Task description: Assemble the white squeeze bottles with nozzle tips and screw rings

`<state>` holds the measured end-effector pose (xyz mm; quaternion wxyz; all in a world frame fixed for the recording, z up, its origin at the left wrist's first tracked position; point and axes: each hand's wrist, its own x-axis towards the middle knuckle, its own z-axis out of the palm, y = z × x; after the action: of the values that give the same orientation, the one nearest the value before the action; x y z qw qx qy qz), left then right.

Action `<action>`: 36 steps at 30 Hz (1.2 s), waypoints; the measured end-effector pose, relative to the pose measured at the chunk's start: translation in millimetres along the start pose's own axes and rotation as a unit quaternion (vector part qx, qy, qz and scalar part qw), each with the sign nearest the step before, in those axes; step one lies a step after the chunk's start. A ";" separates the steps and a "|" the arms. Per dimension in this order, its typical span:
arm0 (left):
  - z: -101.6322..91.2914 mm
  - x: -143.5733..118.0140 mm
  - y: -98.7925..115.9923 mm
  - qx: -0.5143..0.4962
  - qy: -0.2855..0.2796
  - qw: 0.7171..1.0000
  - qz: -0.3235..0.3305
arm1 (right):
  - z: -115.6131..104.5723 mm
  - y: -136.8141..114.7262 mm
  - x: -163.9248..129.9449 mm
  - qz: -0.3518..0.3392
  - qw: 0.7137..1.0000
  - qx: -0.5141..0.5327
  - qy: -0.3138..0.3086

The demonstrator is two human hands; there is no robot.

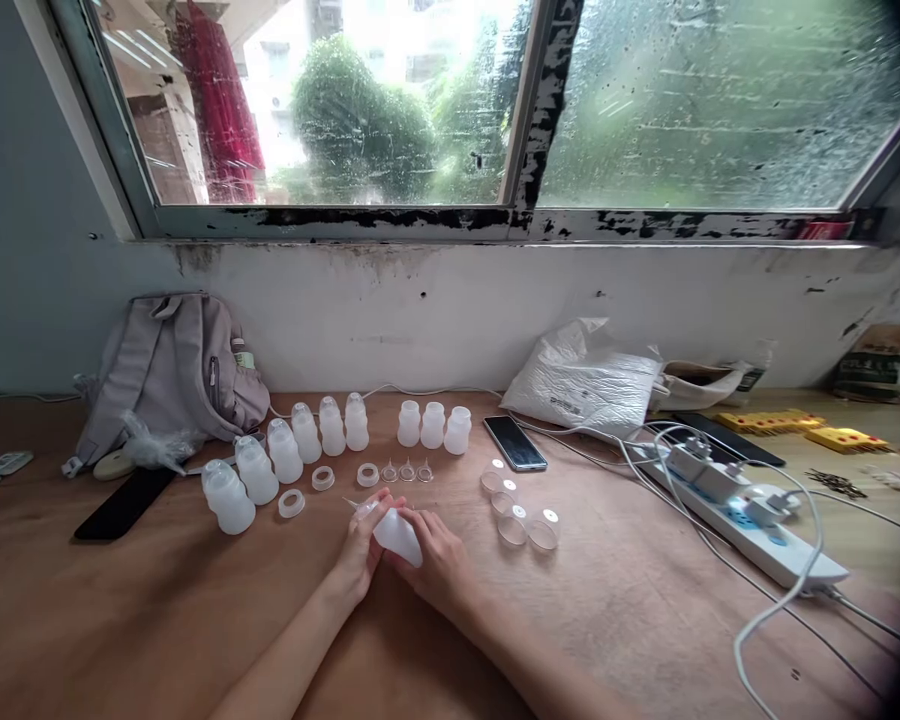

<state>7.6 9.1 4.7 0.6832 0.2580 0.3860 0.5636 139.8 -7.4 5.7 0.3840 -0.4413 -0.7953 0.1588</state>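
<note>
Item 1: translucent squeeze bottle (399,535), lying tilted between both my hands, low over the worktop (645,600) at its near centre. My left hand (364,548) has its fingers clamped round the nozzle end; my right hand (439,560) has its fingers wrapped on the bottle's body from the right.

Item 2: row of finished bottles (285,450), capped, arcing from the left toward the middle, just beyond my hands.

Item 3: three uncapped bottles (433,425), upright, side by side, right of that row.

Item 4: loose rings (322,478), scattered in front of the bottles; three small clear nozzle tips (407,471) beside them.

Item 5: clear round caps (517,510), clustered right of my hands.

Item 6: phone (515,442), power strip (727,500) with cables, grey backpack (172,375), white plastic bag (581,380), all set back.

Handling note, my judgement: the bottle is soft, so I would grip the body lightly to avoid buckling it, keep the nozzle end square to the neck, and turn with the left fingers only while the right holds steady.
</note>
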 end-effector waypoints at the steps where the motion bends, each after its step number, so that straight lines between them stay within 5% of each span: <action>1: 0.3 -0.5 -1.2 -0.004 0.014 1.000 0.005 | 0.6 -1.6 -0.2 0.004 1.000 0.017 -0.007; 4: 1.2 -2.4 -2.4 -0.037 0.013 0.999 -0.027 | -2.2 -6.0 2.8 0.088 0.985 0.141 -0.034; 7: 3.4 -4.5 -0.3 -0.093 -0.030 0.993 -0.070 | -5.2 -9.8 7.2 0.203 0.934 0.291 -0.040; 10: 4.9 -4.4 3.0 -0.083 -0.011 0.996 -0.003 | -4.4 -14.5 7.8 0.262 0.875 0.394 -0.104; 12: 4.3 -2.7 4.3 -0.059 0.029 0.997 0.040 | -2.4 -17.3 6.5 0.284 0.859 0.400 -0.149; 14: 2.9 -1.1 4.1 -0.044 0.049 0.997 0.048 | -0.7 -18.1 5.4 0.287 0.873 0.360 -0.158; 17: 1.4 -1.0 1.8 -0.033 0.027 0.998 0.041 | -1.7 -15.0 5.6 0.298 0.876 0.339 -0.170; 24: 1.3 -7.4 3.9 -0.052 -0.027 0.998 0.025 | -10.2 -13.3 3.9 0.387 0.772 0.466 -0.193; 27: 2.6 -7.7 12.9 -0.044 -0.078 0.995 0.032 | -8.6 -19.3 2.1 0.342 0.796 0.468 -0.172; 32: 9.0 -6.2 16.1 0.003 -0.119 0.993 0.022 | -7.3 -15.7 5.1 0.256 0.893 0.361 -0.078; 36: 12.6 -8.0 7.4 0.066 -0.091 0.993 0.044 | -20.5 3.9 15.6 0.144 0.966 0.206 -0.054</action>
<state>13.1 4.1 19.6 0.6717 0.3698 0.3469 0.5401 152.5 5.8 24.1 0.3968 -0.4529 -0.6930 0.3964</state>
